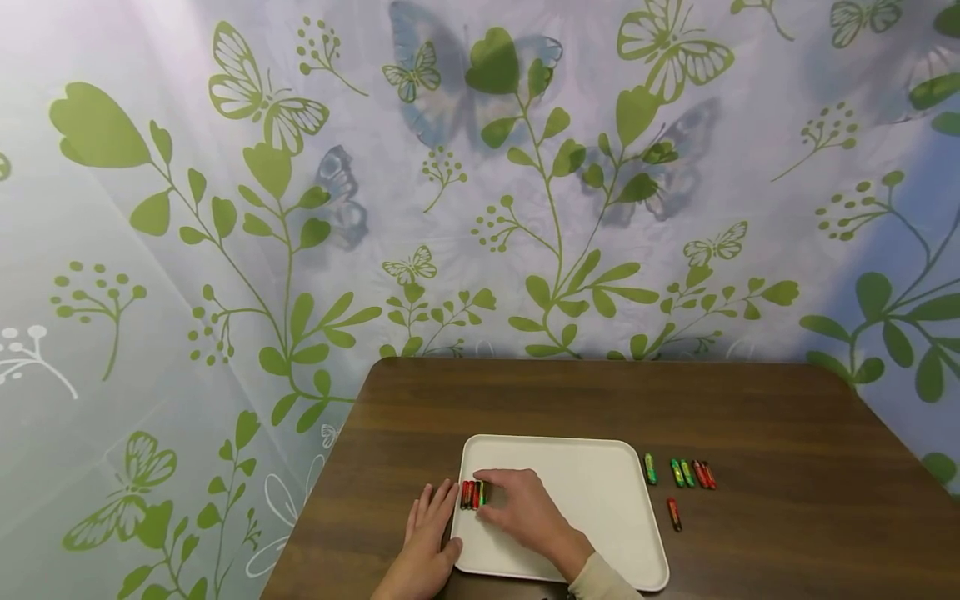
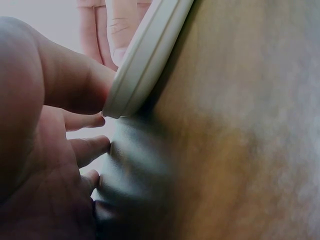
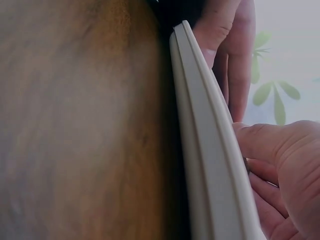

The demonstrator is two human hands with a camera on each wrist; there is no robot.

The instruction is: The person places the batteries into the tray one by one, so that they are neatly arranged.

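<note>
In the head view a white tray (image 1: 570, 500) holds a short row of small upright-lying batteries (image 1: 469, 495), red ones with a green one (image 1: 482, 493) at the row's right end. My right hand (image 1: 528, 512) reaches over the tray, its thumb and index finger at the two ends of the green battery. My left hand (image 1: 426, 546) lies with fingers extended against the tray's left edge. The left wrist view shows the left thumb (image 2: 75, 80) at the tray rim (image 2: 145, 60). In the right wrist view the rim (image 3: 210, 140) hides the batteries from sight.
On the brown table (image 1: 795, 433), right of the tray, lie a single green battery (image 1: 650, 468), two green ones (image 1: 682, 472), two red ones (image 1: 704, 474) and a lone red one (image 1: 674, 514) nearer the front. A patterned curtain (image 1: 450, 208) hangs behind the table.
</note>
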